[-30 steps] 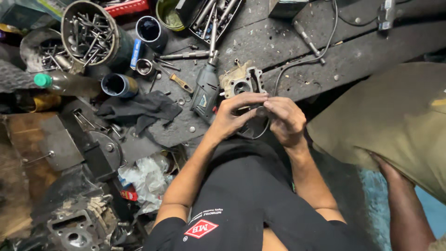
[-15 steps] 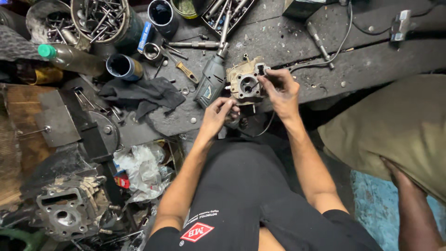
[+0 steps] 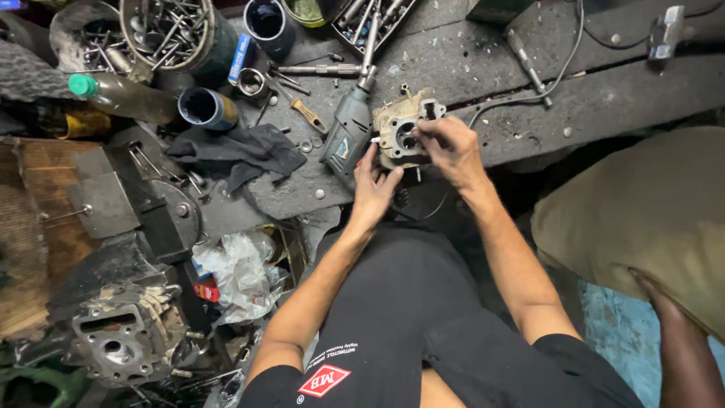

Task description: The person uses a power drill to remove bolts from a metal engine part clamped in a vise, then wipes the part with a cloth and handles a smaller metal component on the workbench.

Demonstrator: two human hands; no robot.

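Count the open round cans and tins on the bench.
4, perhaps more hidden beyond the top edge: a wide tin full of bolts top left, a dark can beside it, a green-rimmed one cut off above, and a blue can lying by the bottle.

Both hands are now up on the surface. Right hand is on top of the small metal engine part, up from the lap. Left hand now touches the part's near edge, beside the grey power tool.
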